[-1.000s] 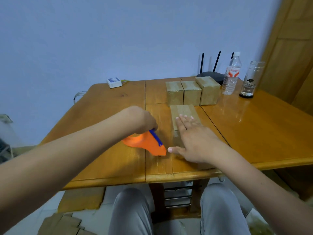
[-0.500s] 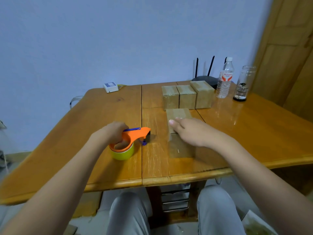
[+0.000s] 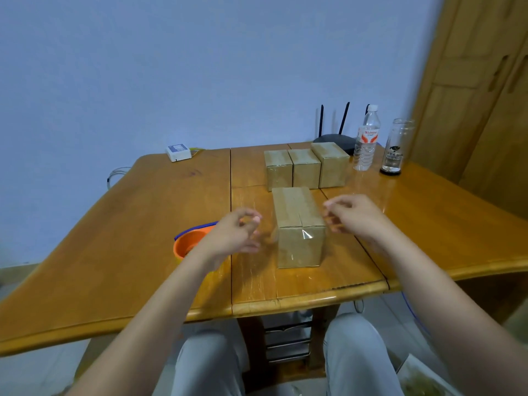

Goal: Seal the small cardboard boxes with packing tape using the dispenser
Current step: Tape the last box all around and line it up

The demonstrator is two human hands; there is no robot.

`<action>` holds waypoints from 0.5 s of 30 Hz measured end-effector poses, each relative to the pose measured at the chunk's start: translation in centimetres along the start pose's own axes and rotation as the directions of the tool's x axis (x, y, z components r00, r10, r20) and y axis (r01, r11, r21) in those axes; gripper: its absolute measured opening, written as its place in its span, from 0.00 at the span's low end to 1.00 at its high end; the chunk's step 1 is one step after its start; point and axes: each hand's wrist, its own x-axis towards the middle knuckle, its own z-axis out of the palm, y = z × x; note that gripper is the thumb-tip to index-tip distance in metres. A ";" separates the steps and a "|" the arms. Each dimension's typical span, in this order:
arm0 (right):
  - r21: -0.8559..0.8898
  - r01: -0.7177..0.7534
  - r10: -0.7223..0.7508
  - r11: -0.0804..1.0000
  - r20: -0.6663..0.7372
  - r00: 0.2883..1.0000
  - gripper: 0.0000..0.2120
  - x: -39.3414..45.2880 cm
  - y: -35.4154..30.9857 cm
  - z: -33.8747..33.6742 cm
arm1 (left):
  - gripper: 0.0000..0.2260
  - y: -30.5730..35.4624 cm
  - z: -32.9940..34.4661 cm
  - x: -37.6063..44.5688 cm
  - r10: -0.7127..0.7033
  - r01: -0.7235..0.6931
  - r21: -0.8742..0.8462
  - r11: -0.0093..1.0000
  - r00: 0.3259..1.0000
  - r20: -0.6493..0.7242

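Note:
A small cardboard box (image 3: 297, 224) stands in the middle of the wooden table (image 3: 114, 252), with clear tape along its top seam and down its front face. My left hand (image 3: 234, 235) hovers just left of the box, fingers loosely curled and holding nothing. My right hand (image 3: 354, 215) hovers just right of the box, fingers also loosely curled and empty. The orange tape dispenser (image 3: 188, 244) with a blue blade lies on the table behind my left wrist, partly hidden by it.
Three taped cardboard boxes (image 3: 305, 167) stand in a row behind the near one. A plastic water bottle (image 3: 367, 141), a glass jar (image 3: 395, 150) and a black router (image 3: 334, 138) sit at the back right. A small white device (image 3: 178, 152) lies at the far left edge.
My left hand has let go of the dispenser, which now lies on the table. My right hand has lifted off the box top. Both hands now flank the box.

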 end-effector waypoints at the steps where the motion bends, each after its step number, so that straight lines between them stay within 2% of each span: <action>1: 0.048 -0.081 0.079 0.996 0.053 0.995 0.10 -0.2 0.6 0.1 | 0.12 -0.2 0.7 0.0 -0.089 0.093 -0.125 0.988 0.995 0.041; 4: 0.233 -0.304 0.252 0.924 0.227 0.941 0.15 -0.5 2.0 0.2 | 0.16 -0.4 2.3 0.3 -0.218 0.272 -0.379 0.884 0.959 0.179; 7: 0.383 -0.450 0.334 0.807 0.332 0.882 0.21 0.0 2.7 0.1 | 0.18 -0.7 2.7 0.7 -0.237 0.297 -0.483 0.824 0.954 0.182; 11: 0.489 -0.495 0.313 0.718 0.408 0.858 0.19 0.2 3.0 -0.1 | 0.23 -1.1 2.5 1.2 -0.230 0.314 -0.555 0.771 0.949 0.218; 15: 0.548 -0.517 0.251 0.657 0.488 0.836 0.12 0.2 3.2 -0.4 | 0.19 -1.7 2.3 1.5 -0.214 0.319 -0.603 0.731 0.947 0.241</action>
